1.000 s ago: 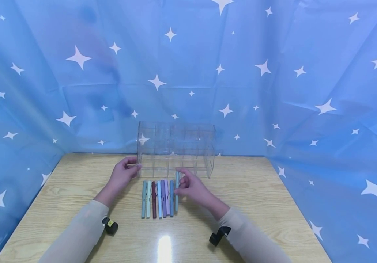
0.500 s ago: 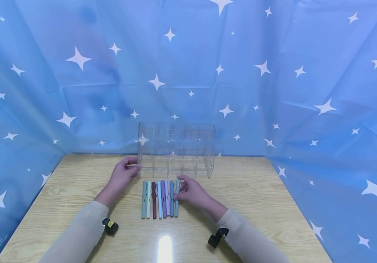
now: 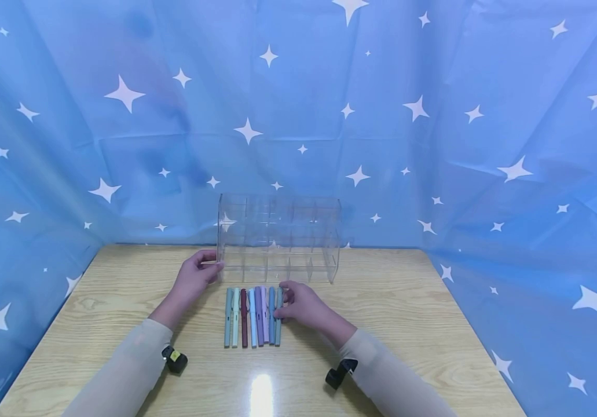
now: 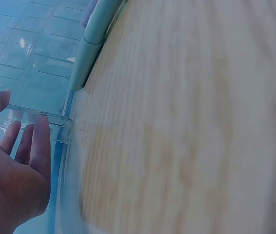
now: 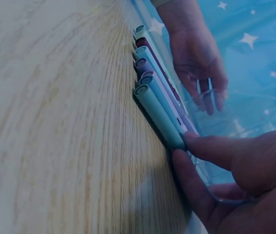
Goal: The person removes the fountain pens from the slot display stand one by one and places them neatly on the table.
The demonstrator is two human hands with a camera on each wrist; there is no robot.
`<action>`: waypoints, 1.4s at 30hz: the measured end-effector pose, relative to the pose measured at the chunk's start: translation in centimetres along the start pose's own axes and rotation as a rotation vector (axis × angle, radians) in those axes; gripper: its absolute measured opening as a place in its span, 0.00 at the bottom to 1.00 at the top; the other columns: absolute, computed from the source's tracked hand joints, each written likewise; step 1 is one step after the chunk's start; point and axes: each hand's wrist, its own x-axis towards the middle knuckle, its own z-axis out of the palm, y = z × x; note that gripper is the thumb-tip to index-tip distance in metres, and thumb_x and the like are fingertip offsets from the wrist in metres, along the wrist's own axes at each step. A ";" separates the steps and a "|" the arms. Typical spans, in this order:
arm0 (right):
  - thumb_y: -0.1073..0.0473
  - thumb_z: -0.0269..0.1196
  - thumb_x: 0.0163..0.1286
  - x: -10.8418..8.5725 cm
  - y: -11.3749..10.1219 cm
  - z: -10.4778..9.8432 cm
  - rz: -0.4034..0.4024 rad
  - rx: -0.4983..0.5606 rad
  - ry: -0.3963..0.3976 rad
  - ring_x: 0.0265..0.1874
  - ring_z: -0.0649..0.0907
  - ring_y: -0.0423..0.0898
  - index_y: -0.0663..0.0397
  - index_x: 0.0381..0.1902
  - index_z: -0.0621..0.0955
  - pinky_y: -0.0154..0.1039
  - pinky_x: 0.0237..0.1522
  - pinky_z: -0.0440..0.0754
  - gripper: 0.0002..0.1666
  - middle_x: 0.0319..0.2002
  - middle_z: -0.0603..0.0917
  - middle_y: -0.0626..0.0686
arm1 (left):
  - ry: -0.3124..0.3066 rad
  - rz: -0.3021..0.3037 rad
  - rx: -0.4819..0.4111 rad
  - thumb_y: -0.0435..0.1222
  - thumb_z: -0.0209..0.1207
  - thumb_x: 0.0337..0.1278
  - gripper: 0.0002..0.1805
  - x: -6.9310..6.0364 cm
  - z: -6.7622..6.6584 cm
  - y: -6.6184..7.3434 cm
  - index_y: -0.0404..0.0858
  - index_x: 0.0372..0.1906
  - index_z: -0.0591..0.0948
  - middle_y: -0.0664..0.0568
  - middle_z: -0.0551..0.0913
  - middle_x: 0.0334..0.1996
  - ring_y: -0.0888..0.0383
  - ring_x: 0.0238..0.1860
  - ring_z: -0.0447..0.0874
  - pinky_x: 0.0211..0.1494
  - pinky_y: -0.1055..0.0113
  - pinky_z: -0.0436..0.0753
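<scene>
Several capped pens [image 3: 244,317] lie side by side in a row on the wooden table, in teal, mint, dark red, light blue, purple, lilac and blue. At the row's right end my right hand [image 3: 306,304] pinches a grey-teal pen [image 5: 159,117] between thumb and fingers; that pen lies alongside the blue one. Behind the row stands a clear compartment organizer [image 3: 277,259]. My left hand [image 3: 194,275] holds the organizer's left side wall, thumb in front and fingers behind. In the left wrist view the thumb and fingers are around that clear edge.
The wooden table [image 3: 381,301] reaches back to a blue star-patterned curtain [image 3: 298,116], which also hangs at both sides. Each sleeve carries a small black wrist camera [image 3: 175,359]. A bright light reflection lies on the table's front part.
My right hand has drawn the grey-teal pen toward the table's front, then slid it left against the blue pen. The left hand and the organizer have stayed in place.
</scene>
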 end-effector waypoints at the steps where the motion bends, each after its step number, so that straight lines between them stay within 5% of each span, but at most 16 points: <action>1: 0.61 0.83 0.65 0.0 0.0 0.0 0.002 -0.005 0.002 0.45 0.83 0.47 0.69 0.80 0.71 0.45 0.51 0.88 0.52 0.47 0.85 0.53 | 0.000 0.002 0.002 0.36 0.64 0.81 0.26 0.0 0.0 0.0 0.28 0.74 0.75 0.31 0.79 0.68 0.43 0.62 0.85 0.62 0.57 0.91; 10: 0.57 0.83 0.65 -0.1 0.2 0.0 0.009 -0.017 0.026 0.51 0.84 0.50 0.67 0.79 0.73 0.51 0.58 0.89 0.50 0.53 0.85 0.55 | -0.011 0.000 0.001 0.36 0.64 0.82 0.28 -0.2 0.0 0.2 0.28 0.76 0.73 0.31 0.79 0.69 0.36 0.66 0.83 0.66 0.55 0.89; 23: 0.56 0.84 0.63 -0.7 0.4 -0.8 0.019 0.009 0.041 0.51 0.85 0.51 0.69 0.79 0.71 0.50 0.59 0.89 0.53 0.55 0.84 0.57 | -0.001 0.001 -0.004 0.38 0.66 0.81 0.28 -0.3 0.2 0.2 0.29 0.75 0.75 0.33 0.80 0.67 0.40 0.63 0.84 0.65 0.54 0.90; 32: 0.64 0.82 0.65 -0.7 0.5 -0.7 0.029 0.150 0.010 0.44 0.87 0.50 0.72 0.79 0.69 0.41 0.47 0.94 0.51 0.58 0.82 0.62 | -0.006 -0.006 -0.002 0.38 0.66 0.80 0.28 0.0 0.1 0.2 0.29 0.74 0.75 0.33 0.80 0.67 0.39 0.64 0.83 0.64 0.59 0.90; 42: 0.61 0.81 0.67 -0.8 0.9 -1.2 0.009 0.120 0.027 0.44 0.89 0.51 0.70 0.79 0.70 0.43 0.49 0.93 0.50 0.59 0.83 0.64 | -0.015 0.011 0.029 0.39 0.66 0.81 0.29 0.1 -0.1 0.2 0.29 0.75 0.74 0.33 0.81 0.66 0.38 0.65 0.84 0.64 0.56 0.90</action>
